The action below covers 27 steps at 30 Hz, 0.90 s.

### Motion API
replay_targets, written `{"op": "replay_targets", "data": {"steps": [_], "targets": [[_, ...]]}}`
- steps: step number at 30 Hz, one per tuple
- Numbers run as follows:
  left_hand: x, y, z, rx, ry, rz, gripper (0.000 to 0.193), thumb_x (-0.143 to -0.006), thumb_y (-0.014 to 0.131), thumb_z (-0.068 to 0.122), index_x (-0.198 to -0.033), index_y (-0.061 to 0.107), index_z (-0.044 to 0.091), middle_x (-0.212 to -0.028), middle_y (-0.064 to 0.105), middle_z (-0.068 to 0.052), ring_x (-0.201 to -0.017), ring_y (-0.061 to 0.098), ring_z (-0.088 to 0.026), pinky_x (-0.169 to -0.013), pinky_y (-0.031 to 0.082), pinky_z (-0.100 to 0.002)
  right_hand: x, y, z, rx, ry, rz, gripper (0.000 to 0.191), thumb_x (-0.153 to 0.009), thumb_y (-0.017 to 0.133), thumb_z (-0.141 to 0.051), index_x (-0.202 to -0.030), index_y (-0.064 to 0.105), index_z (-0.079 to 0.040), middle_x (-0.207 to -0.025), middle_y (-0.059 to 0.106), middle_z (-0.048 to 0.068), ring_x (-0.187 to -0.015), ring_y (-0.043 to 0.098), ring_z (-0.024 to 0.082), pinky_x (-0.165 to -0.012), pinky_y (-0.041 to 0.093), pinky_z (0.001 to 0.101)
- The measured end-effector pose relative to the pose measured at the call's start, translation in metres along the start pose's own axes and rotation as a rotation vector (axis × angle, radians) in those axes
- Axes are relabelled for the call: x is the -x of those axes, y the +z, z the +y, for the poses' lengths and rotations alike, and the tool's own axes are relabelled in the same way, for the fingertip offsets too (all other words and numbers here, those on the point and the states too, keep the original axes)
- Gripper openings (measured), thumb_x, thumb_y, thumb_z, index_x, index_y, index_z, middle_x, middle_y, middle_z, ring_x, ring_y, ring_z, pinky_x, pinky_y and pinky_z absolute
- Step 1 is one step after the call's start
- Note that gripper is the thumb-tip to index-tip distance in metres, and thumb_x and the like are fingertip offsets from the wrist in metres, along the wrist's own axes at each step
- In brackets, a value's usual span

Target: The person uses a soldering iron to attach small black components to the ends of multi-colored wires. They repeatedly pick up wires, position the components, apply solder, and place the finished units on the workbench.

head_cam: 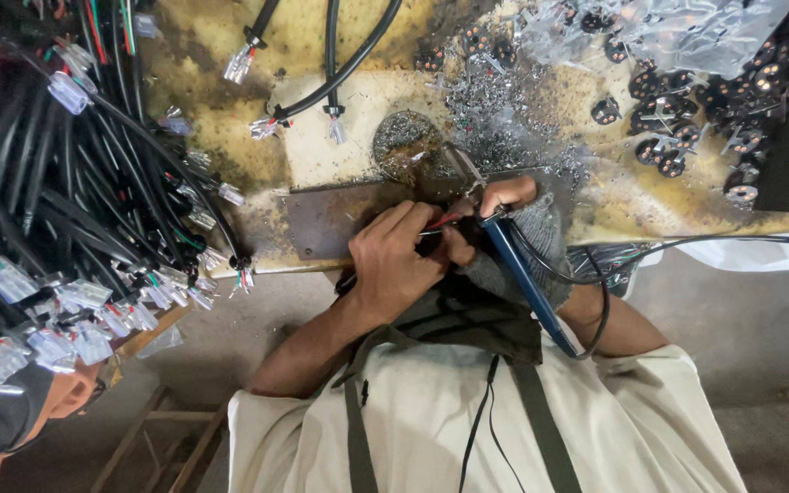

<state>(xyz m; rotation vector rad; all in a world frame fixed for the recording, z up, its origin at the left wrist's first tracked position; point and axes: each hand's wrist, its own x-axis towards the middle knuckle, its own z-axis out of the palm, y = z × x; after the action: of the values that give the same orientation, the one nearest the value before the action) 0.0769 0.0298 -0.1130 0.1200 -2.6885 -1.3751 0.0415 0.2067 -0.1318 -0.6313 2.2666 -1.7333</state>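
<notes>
My left hand [394, 260] is bare and pinches a thin black cable with a red lead [443, 222] at the edge of a dark metal plate [331, 222]. My right hand [515, 219], in a grey fingerless glove, grips a blue-handled soldering iron [529, 285]. The iron's tip points at the wire end between my two hands. Its black cord [595, 310] loops back past my right forearm. My fingers hide the joint itself.
A big bundle of black cables with clear plastic plugs [66, 201] fills the left side. Metal shavings [504, 119] litter the stained bench. Several small black round connectors [687, 119] and a clear plastic bag [678, 32] lie at the upper right. Another person [20, 411] sits at lower left.
</notes>
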Motion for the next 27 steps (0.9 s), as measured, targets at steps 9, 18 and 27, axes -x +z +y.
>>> {"op": "replay_targets", "data": {"steps": [9,18,27], "targets": [[0.0,0.0,0.0,-0.031,0.037,0.01,0.019,-0.078,0.076,0.013,-0.091,0.064,0.009,-0.085,0.062,-0.008,-0.078,0.066,-0.033,-0.066,0.052,-0.043,-0.002,-0.002,-0.006,0.276,-0.093,0.111,0.057,-0.078,0.086,-0.01,-0.109,0.038,-0.007,-0.099,0.052,0.008,-0.087,0.051,0.021,-0.081,0.044,0.0351],[-0.003,-0.011,0.0,0.18,-0.025,-0.057,0.021,-0.074,0.084,0.01,-0.09,0.071,0.007,-0.089,0.066,-0.007,-0.076,0.068,-0.025,-0.066,0.054,-0.036,0.025,0.01,0.065,-0.591,0.475,-0.037,0.031,-0.086,0.079,-0.008,-0.096,0.051,-0.001,-0.089,0.065,0.009,-0.078,0.064,0.017,-0.07,0.053,0.0271],[0.002,-0.007,-0.007,0.352,-0.045,-0.049,0.013,-0.086,0.084,0.005,-0.098,0.077,0.003,-0.093,0.072,-0.009,-0.081,0.072,-0.019,-0.07,0.056,-0.028,0.045,-0.008,0.042,0.06,0.077,0.033,0.032,-0.093,0.079,-0.005,-0.102,0.048,-0.01,-0.09,0.07,-0.003,-0.08,0.063,0.005,-0.076,0.046,0.0225]]}}
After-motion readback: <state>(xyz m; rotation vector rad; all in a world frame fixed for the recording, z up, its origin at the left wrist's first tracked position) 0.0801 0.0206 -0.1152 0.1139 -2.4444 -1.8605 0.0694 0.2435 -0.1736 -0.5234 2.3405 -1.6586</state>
